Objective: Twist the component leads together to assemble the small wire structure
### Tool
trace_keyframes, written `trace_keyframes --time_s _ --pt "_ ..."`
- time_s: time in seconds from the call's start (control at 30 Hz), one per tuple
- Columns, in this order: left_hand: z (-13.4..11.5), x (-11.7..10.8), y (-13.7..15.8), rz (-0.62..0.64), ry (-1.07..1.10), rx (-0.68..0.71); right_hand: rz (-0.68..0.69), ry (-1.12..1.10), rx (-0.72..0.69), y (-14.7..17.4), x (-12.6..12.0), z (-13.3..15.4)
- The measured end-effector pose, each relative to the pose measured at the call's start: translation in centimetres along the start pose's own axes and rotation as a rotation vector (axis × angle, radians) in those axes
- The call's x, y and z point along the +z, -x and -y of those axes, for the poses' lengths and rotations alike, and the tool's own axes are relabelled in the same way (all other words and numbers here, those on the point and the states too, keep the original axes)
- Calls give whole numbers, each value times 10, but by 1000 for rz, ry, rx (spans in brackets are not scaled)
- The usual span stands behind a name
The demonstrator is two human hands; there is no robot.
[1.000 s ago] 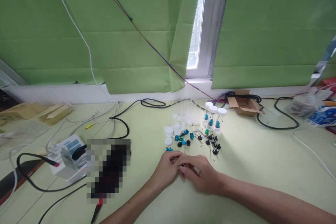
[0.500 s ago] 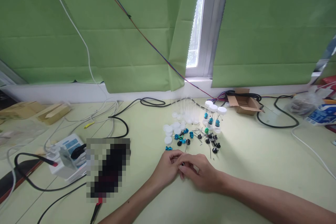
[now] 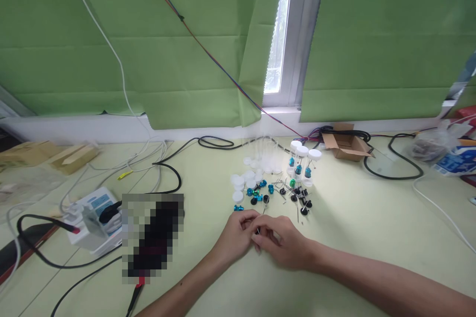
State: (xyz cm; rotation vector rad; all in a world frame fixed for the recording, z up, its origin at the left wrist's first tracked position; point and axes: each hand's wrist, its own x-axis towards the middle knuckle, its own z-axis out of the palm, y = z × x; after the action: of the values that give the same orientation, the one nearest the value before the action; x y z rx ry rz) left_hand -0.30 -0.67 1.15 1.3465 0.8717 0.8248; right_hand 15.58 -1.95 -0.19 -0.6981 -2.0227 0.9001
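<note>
My left hand (image 3: pixel 240 233) and my right hand (image 3: pixel 280 242) meet low over the table, fingertips together. Both are closed in a pinch around a small dark piece with a shiny bit (image 3: pixel 258 231), mostly hidden by the fingers. Just beyond them lie small blue metal fittings (image 3: pixel 238 208), a green fitting (image 3: pixel 292 183), black knob-like parts (image 3: pixel 304 211) and thin metal pins (image 3: pixel 298 215). A black round part (image 3: pixel 266 199) has a thin metal stem reaching toward my fingers; whether they touch it I cannot tell.
White caps (image 3: pixel 238 196) sit left of the parts, with clear tubes (image 3: pixel 269 158) behind. Three white-capped tubes (image 3: pixel 314 154) holding blue fittings stand at right. An open cardboard box (image 3: pixel 347 147), black cables (image 3: pixel 215 142) and a white power strip (image 3: pixel 94 220) surround them.
Both hands stay together in nearly the same spot, with only slight finger movement; a little more of the dark piece shows between them. The view has shifted slightly.
</note>
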Motion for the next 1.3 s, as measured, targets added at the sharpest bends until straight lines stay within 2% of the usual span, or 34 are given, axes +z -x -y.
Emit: trace_keyframes --time_s 1.3 --pt "-4 0 1 0 -9 -14 47 6 -12 1 -1 -2"
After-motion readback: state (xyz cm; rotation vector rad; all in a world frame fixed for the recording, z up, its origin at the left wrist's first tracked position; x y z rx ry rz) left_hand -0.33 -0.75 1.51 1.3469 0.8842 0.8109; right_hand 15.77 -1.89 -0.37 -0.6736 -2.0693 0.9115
